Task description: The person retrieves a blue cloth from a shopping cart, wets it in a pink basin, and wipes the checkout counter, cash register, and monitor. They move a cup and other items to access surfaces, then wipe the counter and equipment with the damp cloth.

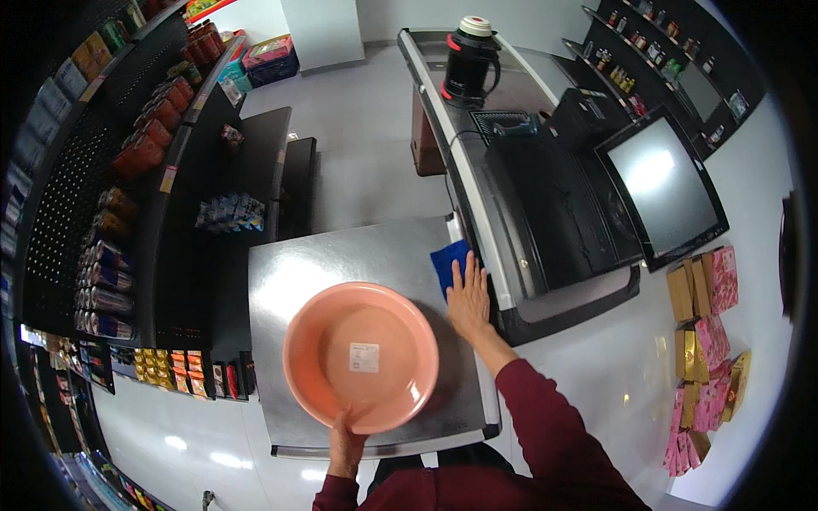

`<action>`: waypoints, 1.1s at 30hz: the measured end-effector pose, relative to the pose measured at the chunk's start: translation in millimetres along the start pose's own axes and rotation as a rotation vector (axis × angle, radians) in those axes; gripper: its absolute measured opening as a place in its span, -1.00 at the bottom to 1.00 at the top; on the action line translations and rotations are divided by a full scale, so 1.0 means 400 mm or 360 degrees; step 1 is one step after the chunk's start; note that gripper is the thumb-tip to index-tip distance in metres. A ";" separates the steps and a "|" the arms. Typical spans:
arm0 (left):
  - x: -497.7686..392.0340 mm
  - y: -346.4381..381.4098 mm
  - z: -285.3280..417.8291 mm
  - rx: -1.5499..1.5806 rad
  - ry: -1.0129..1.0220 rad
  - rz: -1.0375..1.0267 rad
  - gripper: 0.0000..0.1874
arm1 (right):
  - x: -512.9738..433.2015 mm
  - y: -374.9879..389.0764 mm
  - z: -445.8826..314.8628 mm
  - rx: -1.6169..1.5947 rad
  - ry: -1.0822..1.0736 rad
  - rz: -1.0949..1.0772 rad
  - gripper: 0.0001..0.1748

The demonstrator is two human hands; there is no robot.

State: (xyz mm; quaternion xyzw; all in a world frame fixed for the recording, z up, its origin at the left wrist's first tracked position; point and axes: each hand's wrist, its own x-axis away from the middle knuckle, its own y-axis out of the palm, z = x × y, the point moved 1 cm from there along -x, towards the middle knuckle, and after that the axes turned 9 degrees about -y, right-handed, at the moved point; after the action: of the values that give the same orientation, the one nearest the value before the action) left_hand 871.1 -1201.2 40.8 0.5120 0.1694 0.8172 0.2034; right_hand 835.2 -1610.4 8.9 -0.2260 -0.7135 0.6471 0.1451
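A peach-coloured plastic basin [390, 319] stands on the metal counter top [358, 255] in front of me. A white label with print is stuck to its inside bottom, and I see no water in it. My left hand [347, 447] grips the near rim, thumb over the inside and the other fingers hidden below. To the right of the basin, a blue cloth [447, 259] lies along the counter's right edge. My right hand [470, 300] rests flat over part of this cloth, fingers stretched out and slightly apart, without closing around it.
Against the counter's right side stands a second counter with a black vacuum jug [471, 67], a barcode scanner [516, 128] and a monitor [664, 185]. Stocked black shelves [172, 223] line the left. Pink and gold boxes [703, 358] are stacked by the right wall.
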 end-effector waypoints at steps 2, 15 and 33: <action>0.013 0.012 0.001 0.0077 0.0010 0.0005 -0.44 | -0.091 -0.003 0.016 0.0036 -0.0044 -0.0034 -0.17; 0.101 -0.003 0.106 0.0180 0.0036 0.0238 -0.39 | -0.299 0.111 -0.175 -0.0127 -0.0274 0.0056 -0.21; 0.449 -0.523 0.072 0.0302 0.0270 0.0831 -0.84 | -0.401 0.171 -0.894 -0.0347 -0.0902 0.0030 -0.32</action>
State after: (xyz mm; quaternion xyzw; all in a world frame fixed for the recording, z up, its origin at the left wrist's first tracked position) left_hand 859.8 -928.7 89.2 0.4848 0.1238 0.8623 -0.0775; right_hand 1160.4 -1381.2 -2.0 -0.0574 -0.7886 0.6054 -0.0909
